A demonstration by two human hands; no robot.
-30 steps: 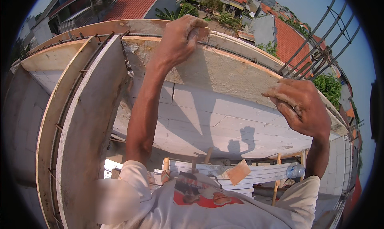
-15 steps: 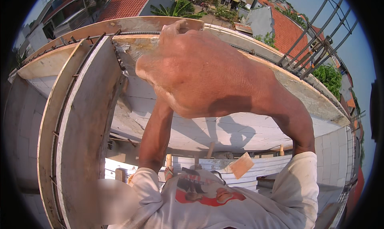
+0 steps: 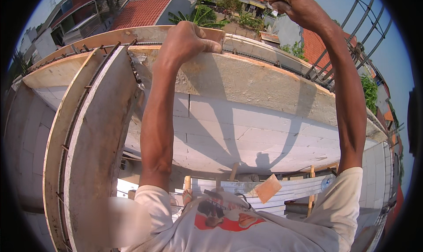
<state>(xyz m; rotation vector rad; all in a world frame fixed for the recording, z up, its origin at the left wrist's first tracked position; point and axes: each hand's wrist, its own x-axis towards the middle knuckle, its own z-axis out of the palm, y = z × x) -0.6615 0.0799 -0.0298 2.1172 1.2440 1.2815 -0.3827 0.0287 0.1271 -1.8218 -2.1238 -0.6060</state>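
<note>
Formwork board (image 3: 264, 82), a rough plaster-smeared plank, runs along the top of a white block wall (image 3: 264, 133) on an open rooftop, with tiled roofs (image 3: 141, 10) and rebar (image 3: 365, 18) beyond. The left hand (image 3: 187, 40) is curled over the board's top edge, fingers hooked behind it and hidden, thumb lying along the front. The right hand (image 3: 295, 5) is raised clear of the board, closed in a fist; whether it pinches anything is too small to tell.
</note>
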